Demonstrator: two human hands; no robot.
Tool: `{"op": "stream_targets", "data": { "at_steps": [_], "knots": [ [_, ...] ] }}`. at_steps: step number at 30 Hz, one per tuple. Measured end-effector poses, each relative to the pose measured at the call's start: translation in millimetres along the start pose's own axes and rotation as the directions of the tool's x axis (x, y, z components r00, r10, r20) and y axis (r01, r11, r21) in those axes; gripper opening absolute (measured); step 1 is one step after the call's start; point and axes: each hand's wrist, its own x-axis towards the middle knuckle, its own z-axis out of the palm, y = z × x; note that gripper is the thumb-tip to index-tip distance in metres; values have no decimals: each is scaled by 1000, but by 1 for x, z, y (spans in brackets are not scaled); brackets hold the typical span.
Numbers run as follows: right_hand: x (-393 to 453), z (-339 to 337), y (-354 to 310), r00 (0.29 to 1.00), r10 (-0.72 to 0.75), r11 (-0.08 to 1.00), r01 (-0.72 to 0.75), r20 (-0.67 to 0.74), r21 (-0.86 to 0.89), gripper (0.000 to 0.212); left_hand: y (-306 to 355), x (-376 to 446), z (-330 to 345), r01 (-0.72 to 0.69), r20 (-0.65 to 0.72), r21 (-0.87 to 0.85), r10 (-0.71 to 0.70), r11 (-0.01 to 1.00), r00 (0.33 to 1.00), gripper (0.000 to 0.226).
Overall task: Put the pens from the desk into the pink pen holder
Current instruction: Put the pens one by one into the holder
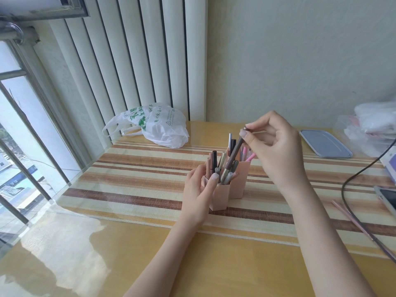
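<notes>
- Pinching the top end of a brown pen (pixel 233 156), our right hand (pixel 276 146) holds it with thumb and fingertips above the pink pen holder (pixel 227 189); pen tilts, lower end down among the pens already in the holder.
- Our left hand (pixel 198 189) grips the holder's left side, thumb curled over the front rim, fingers behind it.
- Holder stands on the striped mat (pixel 139 179), near the mat's middle, upright, with several hexagonal compartments of different heights.
- Other pens (pixel 222 168) stand in its compartments: dark, grey, gold and pink ones; we cannot tell exactly which compartment takes the brown pen.
- White plastic bag (pixel 158 125) with green print lies behind and left of the holder, well apart, at the desk's far edge.
- Grey-blue lid (pixel 325 144) lies flat to the right of the holder, behind it.
- Dark cable (pixel 351 183) runs across the desk far right of the holder.
- One pink stick-like pen (pixel 351 219) lies on the mat right of the holder, near the cable.
</notes>
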Motion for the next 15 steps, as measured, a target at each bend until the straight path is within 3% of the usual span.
{"op": "stream_targets", "data": {
  "at_steps": [5,10,15],
  "knots": [
    [-4,8,6,996,-48,985,60,78,-160,15,0,-1,0,-6,11,31,6,1000,1000,41],
    [-8,13,17,948,30,923,96,317,-373,11,3,-1,0,-1,27,43,0,999,1000,51],
    [-7,13,19,940,74,914,70,333,-400,18,5,0,0,2,21,75,-3,997,1000,52]
  ]
}}
